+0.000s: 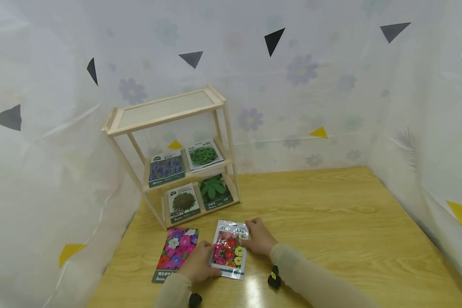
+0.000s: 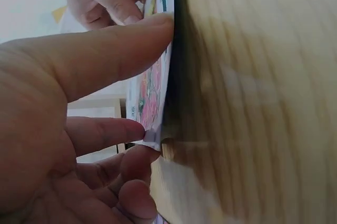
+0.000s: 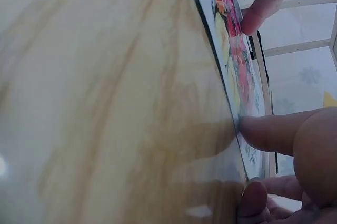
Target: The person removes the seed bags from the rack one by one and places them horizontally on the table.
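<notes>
A seed packet [image 1: 229, 249] with red, pink and yellow flowers and a silvery white border lies on the table in front of the shelf. At its left and lower edge, my left hand [image 1: 200, 262] holds it, thumb [image 2: 142, 37] on the face and index finger at the edge. My right hand [image 1: 260, 238] grips the upper right edge, its thumb [image 3: 258, 130] on the rim and other fingers partly hidden. Left of it lies another seed packet [image 1: 180, 246] with pink, purple and white flowers, partly covered by my left hand.
A small wooden shelf [image 1: 165, 109] stands behind on the left. Its middle tier carries a lavender packet [image 1: 167, 168] and a green-leaf packet [image 1: 203, 155]. On the bottom tier are a brown-and-green round-plant packet [image 1: 183, 202] and a dark green leaf packet [image 1: 214, 191].
</notes>
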`<state>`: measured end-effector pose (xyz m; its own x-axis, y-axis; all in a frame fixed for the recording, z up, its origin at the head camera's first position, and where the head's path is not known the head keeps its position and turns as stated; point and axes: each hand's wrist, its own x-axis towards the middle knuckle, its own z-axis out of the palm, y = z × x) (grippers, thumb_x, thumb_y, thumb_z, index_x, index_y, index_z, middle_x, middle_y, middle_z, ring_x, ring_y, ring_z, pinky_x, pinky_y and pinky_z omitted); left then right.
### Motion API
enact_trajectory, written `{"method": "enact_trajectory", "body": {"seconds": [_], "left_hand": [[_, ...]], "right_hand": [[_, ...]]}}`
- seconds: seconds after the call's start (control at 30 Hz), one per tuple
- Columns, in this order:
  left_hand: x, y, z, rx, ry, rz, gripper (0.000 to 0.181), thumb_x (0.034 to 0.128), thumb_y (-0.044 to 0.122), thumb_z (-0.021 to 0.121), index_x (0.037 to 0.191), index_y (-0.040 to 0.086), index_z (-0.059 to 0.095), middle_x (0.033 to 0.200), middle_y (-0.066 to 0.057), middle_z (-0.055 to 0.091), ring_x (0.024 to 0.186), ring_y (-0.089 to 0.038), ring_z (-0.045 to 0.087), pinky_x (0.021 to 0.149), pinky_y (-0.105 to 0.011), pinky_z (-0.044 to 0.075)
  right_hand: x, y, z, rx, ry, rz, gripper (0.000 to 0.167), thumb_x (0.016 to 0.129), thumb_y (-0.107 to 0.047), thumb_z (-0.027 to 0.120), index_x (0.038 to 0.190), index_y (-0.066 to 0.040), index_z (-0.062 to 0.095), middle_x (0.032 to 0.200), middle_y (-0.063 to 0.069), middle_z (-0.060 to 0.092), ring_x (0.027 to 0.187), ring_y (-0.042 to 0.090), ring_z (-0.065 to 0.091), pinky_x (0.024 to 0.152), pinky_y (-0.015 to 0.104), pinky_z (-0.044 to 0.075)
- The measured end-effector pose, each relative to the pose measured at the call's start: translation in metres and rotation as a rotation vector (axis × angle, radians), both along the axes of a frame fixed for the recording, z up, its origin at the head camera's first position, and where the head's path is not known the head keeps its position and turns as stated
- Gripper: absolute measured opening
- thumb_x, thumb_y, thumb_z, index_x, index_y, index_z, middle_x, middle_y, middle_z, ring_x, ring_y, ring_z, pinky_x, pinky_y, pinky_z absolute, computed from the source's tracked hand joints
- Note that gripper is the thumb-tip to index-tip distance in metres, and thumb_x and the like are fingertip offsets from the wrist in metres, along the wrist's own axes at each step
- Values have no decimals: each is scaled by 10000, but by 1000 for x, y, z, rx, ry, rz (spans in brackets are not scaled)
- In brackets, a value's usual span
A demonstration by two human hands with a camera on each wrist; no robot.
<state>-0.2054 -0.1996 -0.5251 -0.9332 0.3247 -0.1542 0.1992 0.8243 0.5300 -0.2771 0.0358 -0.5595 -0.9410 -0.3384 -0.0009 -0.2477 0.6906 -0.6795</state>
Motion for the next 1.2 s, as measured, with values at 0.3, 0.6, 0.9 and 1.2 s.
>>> {"method": "enact_trajectory", "body": {"seconds": [0.3,0.6,0.9,1.2], "left_hand": [[0,-3,-6,-186,145,-104,764,671,480,834,1276,64,620,1401,-106,485,1259,-354,395,1017,-576,369],[7,-15,-2,-270,200,-97,733,647,546,817,1226,124,663,1393,-71,511,1364,-417,293,1009,-763,141],[13,-26,0,-260,158,-67,754,645,547,816,1245,121,650,1416,-63,494,1371,-416,280,966,-800,131],[18,-32,1,-280,191,-58,777,610,546,827,1230,110,656,1393,-75,515,1357,-398,316,951,-803,163]], "right_hand": [[4,0,3,79,101,107,600,885,-321,702,1332,40,531,1354,206,470,1196,385,506,1016,504,414],[9,-7,4,205,244,212,486,900,-374,666,1284,-81,618,1333,151,533,1184,353,519,1001,502,424],[14,-14,5,316,198,247,733,823,-582,662,1404,-163,513,1461,58,430,1263,329,442,982,481,443],[18,-24,7,397,197,268,728,838,-598,631,1424,-190,489,1491,27,399,1284,406,409,976,506,447]]}}
